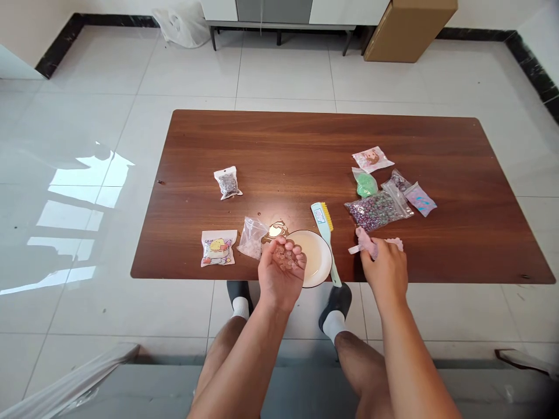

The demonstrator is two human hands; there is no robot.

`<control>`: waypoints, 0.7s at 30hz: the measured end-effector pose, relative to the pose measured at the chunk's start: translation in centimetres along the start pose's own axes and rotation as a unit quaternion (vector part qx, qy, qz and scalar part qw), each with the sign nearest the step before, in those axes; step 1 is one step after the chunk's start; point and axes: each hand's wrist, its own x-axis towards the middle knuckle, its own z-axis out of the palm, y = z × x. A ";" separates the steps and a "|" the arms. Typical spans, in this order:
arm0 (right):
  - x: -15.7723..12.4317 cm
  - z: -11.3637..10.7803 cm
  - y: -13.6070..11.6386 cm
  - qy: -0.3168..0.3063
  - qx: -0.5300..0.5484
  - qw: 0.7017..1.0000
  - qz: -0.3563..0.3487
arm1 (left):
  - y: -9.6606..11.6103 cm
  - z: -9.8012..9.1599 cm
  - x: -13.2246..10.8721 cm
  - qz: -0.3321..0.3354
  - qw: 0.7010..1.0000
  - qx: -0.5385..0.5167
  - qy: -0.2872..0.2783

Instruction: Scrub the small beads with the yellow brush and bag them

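Note:
My left hand [282, 273] is cupped palm up, with a pile of small translucent beads [286, 258] in it. It is in front of a white dark-rimmed bowl [322, 262] holding cloudy liquid. Just left of the hand lies a clear zip bag [253, 238] with pale contents. My right hand [386, 267] grips a pink cloth [365, 240] near the table's front edge; its fingertips are partly hidden. Between bowl and cloth, a pale brush [323, 224] with yellow bristles lies with its handle past the edge.
Several bead bags lie on the right, among them a large zip bag [379, 209] and a green one [365, 184]. On the left of the brown table [288, 139] are a cartoon packet [219, 248] and a smaller packet [227, 183]. A liquid puddle [276, 230] touches the bowl's area.

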 end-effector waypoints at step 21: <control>-7.2 -2.2 -10.1 -0.117 0.709 0.619 0.318 | -4.4 0.5 -1.6 0.089 0.971 0.185 -0.124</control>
